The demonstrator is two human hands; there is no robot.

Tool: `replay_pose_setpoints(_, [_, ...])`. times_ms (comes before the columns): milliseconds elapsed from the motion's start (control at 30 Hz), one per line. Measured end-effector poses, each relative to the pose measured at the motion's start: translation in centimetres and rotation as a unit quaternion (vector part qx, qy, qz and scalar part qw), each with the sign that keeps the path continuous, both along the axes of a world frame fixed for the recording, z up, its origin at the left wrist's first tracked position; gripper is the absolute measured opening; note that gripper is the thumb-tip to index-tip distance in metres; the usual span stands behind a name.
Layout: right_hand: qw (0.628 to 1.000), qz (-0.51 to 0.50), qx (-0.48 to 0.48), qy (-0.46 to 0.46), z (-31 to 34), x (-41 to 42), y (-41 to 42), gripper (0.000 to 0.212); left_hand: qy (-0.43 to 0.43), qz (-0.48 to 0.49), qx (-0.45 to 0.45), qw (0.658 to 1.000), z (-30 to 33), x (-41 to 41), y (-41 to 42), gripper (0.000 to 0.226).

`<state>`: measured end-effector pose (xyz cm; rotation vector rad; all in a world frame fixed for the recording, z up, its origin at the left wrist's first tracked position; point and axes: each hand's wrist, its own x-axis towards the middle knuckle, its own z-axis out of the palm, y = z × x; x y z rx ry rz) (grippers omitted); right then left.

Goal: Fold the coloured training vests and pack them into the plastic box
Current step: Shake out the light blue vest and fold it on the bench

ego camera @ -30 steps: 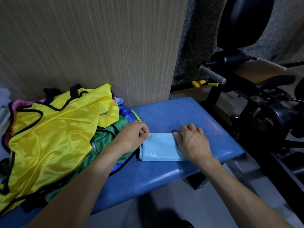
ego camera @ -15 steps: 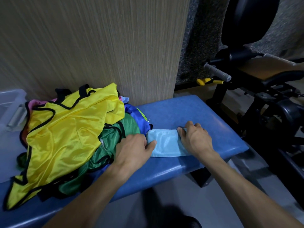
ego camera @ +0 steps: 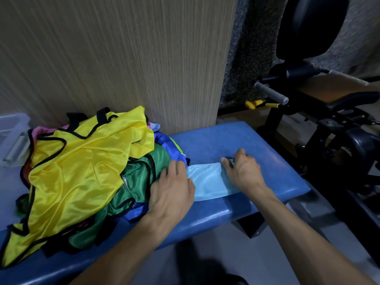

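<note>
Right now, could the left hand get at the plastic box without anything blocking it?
Probably not directly. The left hand rests by the light blue vest, and the heaped yellow vest lies between it and the plastic box.

Light-blue vest [ego camera: 207,178], yellow black-trimmed vest [ego camera: 82,161], blue bench [ego camera: 267,161]

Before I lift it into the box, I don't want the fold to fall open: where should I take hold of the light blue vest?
Probably by its two short ends, one from each side. The light blue vest lies flat as a long strip on the bench, and the left hand and right hand already sit at those ends. Pinching all layers there should keep it folded.
</note>
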<state>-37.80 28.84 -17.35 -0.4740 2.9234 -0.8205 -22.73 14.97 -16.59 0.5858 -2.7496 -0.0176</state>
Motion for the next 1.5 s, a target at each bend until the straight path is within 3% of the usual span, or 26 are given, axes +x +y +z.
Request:
replay_pose_setpoints(67, [0.999, 0.003, 0.033, -0.007, 0.1, -0.1, -0.2, 0.042, 0.058, -0.110, -0.036, 0.992, -0.2, -0.6, 0.1, 0.032])
replay_pose_setpoints(133, [0.998, 0.006, 0.055, -0.013, 0.2, -0.1, -0.5, 0.041, 0.023, -0.203, -0.027, 0.979, -1.2, -0.8, 0.0, 0.051])
replay_pose_setpoints(267, [0.999, 0.006, 0.040, -0.028, 0.3, -0.7, -0.5, 0.046, -0.085, -0.196, -0.027, 0.977, -3.7, -0.7, -0.2, 0.080])
replay_pose_setpoints(433, [1.000, -0.014, -0.012, 0.001, 0.5, -2.8, 0.0, 0.045, -0.105, -0.180, -0.032, 0.977, -4.3, -3.8, 0.5, 0.073])
replay_pose_setpoints(633, [0.976, 0.090, 0.061, 0.187, 0.2, -5.4, 0.9, 0.042, -0.144, -0.178, 0.015, 0.973, -3.2, -11.6, 1.6, 0.082])
replay_pose_setpoints(733, [0.979, 0.116, 0.092, 0.143, -1.1, -6.2, 0.5, 0.043, -0.161, -0.162, 0.013, 0.974, -2.9, -15.5, 1.6, 0.068])
replay_pose_setpoints(867, [0.993, 0.056, 0.083, 0.059, -2.5, -7.8, 0.3, 0.056, -0.171, -0.157, 0.009, 0.973, -2.8, -18.6, 1.2, 0.066])
replay_pose_setpoints(1100, [0.993, 0.036, 0.096, 0.059, -3.5, -11.9, -1.2, 0.058, -0.176, -0.178, -0.053, 0.967, -2.9, -20.2, -2.1, 0.064])
replay_pose_setpoints(1500, [0.994, 0.027, 0.079, 0.070, -4.5, -16.8, -3.1, 0.061, -0.164, -0.170, 0.081, 0.968, -3.5, -23.0, -3.8, 0.061])
